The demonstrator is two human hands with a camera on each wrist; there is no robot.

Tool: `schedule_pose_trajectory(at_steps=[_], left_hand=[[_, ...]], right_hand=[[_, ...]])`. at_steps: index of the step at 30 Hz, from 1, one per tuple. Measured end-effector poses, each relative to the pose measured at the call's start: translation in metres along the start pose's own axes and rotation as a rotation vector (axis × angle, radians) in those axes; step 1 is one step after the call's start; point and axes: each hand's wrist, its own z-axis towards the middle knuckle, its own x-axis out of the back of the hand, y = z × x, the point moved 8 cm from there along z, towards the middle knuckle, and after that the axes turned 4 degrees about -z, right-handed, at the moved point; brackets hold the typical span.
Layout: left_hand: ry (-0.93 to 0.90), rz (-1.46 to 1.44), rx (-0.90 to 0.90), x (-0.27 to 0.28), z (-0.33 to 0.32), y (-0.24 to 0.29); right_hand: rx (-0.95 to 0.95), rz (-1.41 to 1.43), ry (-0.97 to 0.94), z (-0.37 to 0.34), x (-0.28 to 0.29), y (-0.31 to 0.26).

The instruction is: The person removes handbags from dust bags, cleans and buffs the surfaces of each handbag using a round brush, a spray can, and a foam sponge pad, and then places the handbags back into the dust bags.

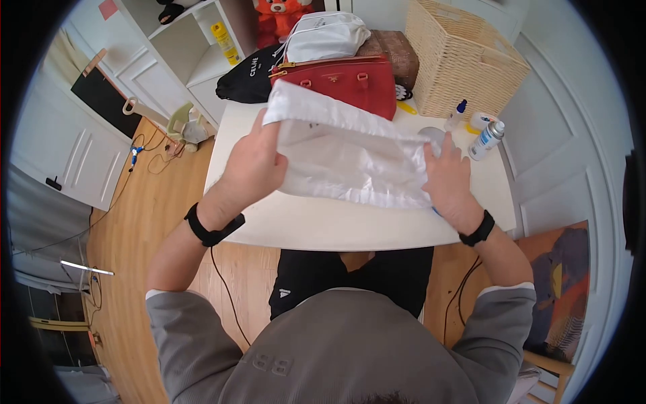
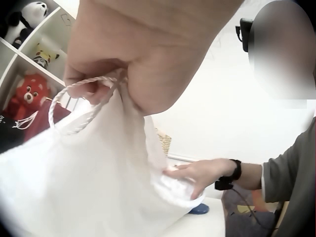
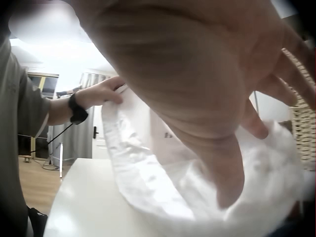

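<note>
A white cloth bag (image 1: 353, 161) (image 2: 84, 173) is held up over the white table (image 1: 303, 222), its wide mouth facing the person. At its left end, the left hand (image 1: 252, 165) (image 2: 148, 54) grips the gathered edge, with a twisted white cord (image 2: 53, 111) looping out beside the fingers. Toward the other end, the right hand (image 1: 449, 178) (image 2: 205, 173) touches the rim. Its fingers are spread and fairly straight in the right wrist view, and the thumb (image 3: 229, 182) lies against the white cloth.
Behind the bag stand a red handbag (image 1: 363, 84), a black pouch (image 1: 249, 77), a white drawstring bag (image 1: 330, 37) and a woven basket (image 1: 464, 60). A spray can (image 1: 486, 140) and a blue-capped bottle (image 1: 455, 116) stand at the right. Something blue (image 2: 200, 209) lies beneath the bag's right end.
</note>
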Motion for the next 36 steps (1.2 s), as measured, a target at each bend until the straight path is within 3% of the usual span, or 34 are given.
schedule_pose_trajectory(at_steps=[2, 4, 6, 10, 12, 13, 15, 16, 18, 19, 21, 23, 25, 27, 28, 31, 32, 34, 36], left_hand=[[0.016, 0.022, -0.057, 0.005, 0.006, 0.025], [-0.006, 0.044, -0.135, 0.005, 0.012, 0.044], [-0.015, 0.043, -0.165, 0.008, 0.015, 0.060], [-0.045, 0.122, -0.182, 0.030, 0.010, 0.090], [-0.011, 0.207, -0.173, 0.043, 0.001, 0.084], [0.023, 0.288, -0.162, 0.053, -0.003, 0.078], [0.018, 0.316, -0.075, 0.065, -0.011, 0.056], [-0.024, 0.386, 0.007, 0.067, -0.016, 0.036], [-0.204, 0.508, 0.274, 0.060, -0.028, -0.011], [-0.207, 0.505, 0.277, 0.055, -0.032, -0.029], [-0.468, 0.561, 0.383, 0.023, -0.053, -0.076], [-0.538, 0.560, 0.429, 0.004, -0.063, -0.086], [-0.604, 0.559, 0.471, -0.009, -0.071, -0.090], [-0.688, 0.487, 0.367, -0.028, -0.074, -0.084], [-0.601, 0.505, 0.308, -0.040, -0.076, -0.087], [-0.459, 0.291, -0.001, -0.074, -0.048, -0.018], [-0.398, 0.090, -0.069, -0.088, -0.046, 0.002], [-0.480, -0.080, -0.112, -0.118, -0.051, 0.027], [-0.529, -0.038, -0.087, -0.146, -0.050, 0.015]], right_hand=[[0.102, 0.180, 0.084, 0.003, 0.016, -0.031], [0.393, 0.628, 0.322, -0.010, 0.067, -0.064], [0.655, 0.872, 0.302, -0.009, 0.083, -0.096], [0.594, 0.889, 0.359, 0.042, 0.042, -0.115], [0.659, 1.056, 0.127, 0.067, -0.002, -0.112], [0.662, 1.056, 0.129, 0.074, -0.022, -0.105], [0.368, 1.540, -0.357, 0.087, -0.087, -0.091], [0.371, 1.539, -0.362, 0.079, -0.061, -0.086], [0.359, 1.160, -0.335, 0.052, 0.014, -0.071], [0.359, 1.159, -0.341, 0.048, 0.015, -0.077], [0.440, 1.425, -0.286, 0.042, 0.027, -0.087], [0.497, 1.476, -0.284, 0.039, 0.036, -0.092], [0.653, 1.028, -0.185, 0.032, 0.049, -0.103], [0.659, 0.968, -0.238, 0.033, 0.041, -0.106], [0.669, 0.911, -0.285, 0.032, 0.032, -0.109], [0.713, 0.732, -0.419, 0.032, 0.005, -0.121], [0.718, 0.724, -0.421, 0.034, -0.005, -0.125], [0.526, 0.896, -0.210, 0.047, -0.015, -0.116], [0.499, 0.918, -0.198, 0.047, -0.023, -0.121]])
